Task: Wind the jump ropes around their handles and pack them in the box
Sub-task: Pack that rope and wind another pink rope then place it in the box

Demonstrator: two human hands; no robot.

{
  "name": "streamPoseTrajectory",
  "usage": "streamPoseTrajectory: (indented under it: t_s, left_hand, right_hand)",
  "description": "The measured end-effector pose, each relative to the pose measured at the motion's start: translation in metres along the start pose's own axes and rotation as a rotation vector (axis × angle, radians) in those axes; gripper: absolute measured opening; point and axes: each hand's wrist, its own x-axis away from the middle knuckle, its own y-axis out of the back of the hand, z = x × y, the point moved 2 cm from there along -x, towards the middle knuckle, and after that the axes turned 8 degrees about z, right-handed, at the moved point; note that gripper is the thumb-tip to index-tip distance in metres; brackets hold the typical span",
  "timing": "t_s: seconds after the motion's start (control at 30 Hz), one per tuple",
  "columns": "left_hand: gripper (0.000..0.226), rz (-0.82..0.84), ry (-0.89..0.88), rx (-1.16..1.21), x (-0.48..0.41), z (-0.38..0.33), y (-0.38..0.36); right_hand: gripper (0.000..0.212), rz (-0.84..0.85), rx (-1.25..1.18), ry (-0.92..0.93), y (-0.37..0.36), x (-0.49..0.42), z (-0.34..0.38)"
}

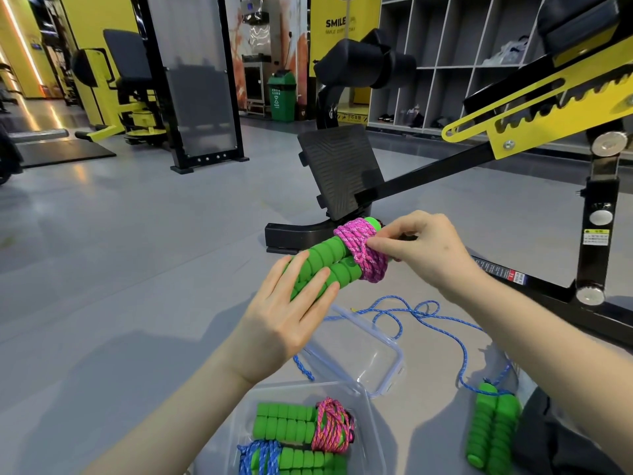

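My left hand (291, 313) holds a pair of green foam handles (325, 265) from below, its fingers curled round their lower ends. A pink rope (359, 250) is wound round the handles' upper ends. My right hand (424, 252) pinches that pink coil with its fingertips. Below, a clear plastic box (368, 423) holds two wound jump ropes: one with a pink rope (330, 426), one with a blue rope (260, 455). A loose blue rope (411, 311) lies on the floor, running to a pair of green handles (491, 430) at the lower right.
The box's clear lid (363, 351) lies on the grey floor just beyond the box. A black and yellow gym machine (513, 132) with a black footplate (342, 169) stands right behind my hands. Its base bar runs along the right.
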Motion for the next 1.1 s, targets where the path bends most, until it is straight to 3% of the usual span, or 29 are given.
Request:
streamPoseTrajectory:
  t_s: [0.13, 0.3, 0.43, 0.53, 0.67, 0.73, 0.83, 1.0, 1.1]
  left_hand:
    - [0.031, 0.000, -0.020, -0.002, 0.000, -0.002, 0.000]
    - [0.032, 0.005, -0.028, -0.011, 0.002, -0.003, 0.001]
    - [0.028, 0.010, -0.023, 0.007, 0.003, -0.002, -0.002]
    - [0.027, 0.021, -0.018, 0.023, 0.005, -0.003, -0.005]
    - [0.030, 0.017, -0.011, 0.019, 0.006, -0.003, -0.006]
    - [0.032, 0.017, -0.004, 0.019, 0.005, -0.003, -0.007]
    - [0.032, 0.012, -0.002, 0.007, 0.005, -0.001, -0.007]
    - [0.029, 0.009, -0.003, -0.008, 0.008, 0.003, -0.009]
    - [0.025, -0.011, 0.015, -0.010, 0.009, 0.004, -0.010]
  right_hand:
    - [0.018, 0.263, -0.068, -0.178, 0.009, -0.007, 0.005]
    - [0.018, 0.377, -0.035, -0.157, 0.006, -0.006, 0.006]
    - [0.017, 0.303, 0.065, -0.047, -0.003, -0.008, -0.001]
    - [0.017, 0.217, 0.283, 0.049, -0.009, -0.008, -0.005]
    - [0.016, -0.056, 0.662, 0.462, -0.014, -0.002, -0.008]
    - [0.016, -0.124, 0.775, 0.552, -0.016, -0.001, -0.011]
    - [0.014, -0.154, 0.754, 0.558, -0.021, 0.001, -0.011]
    - [0.013, -0.078, 0.478, 0.380, -0.025, 0.002, -0.017]
    - [0.021, -0.105, 0.483, 0.392, -0.026, 0.006, -0.017]
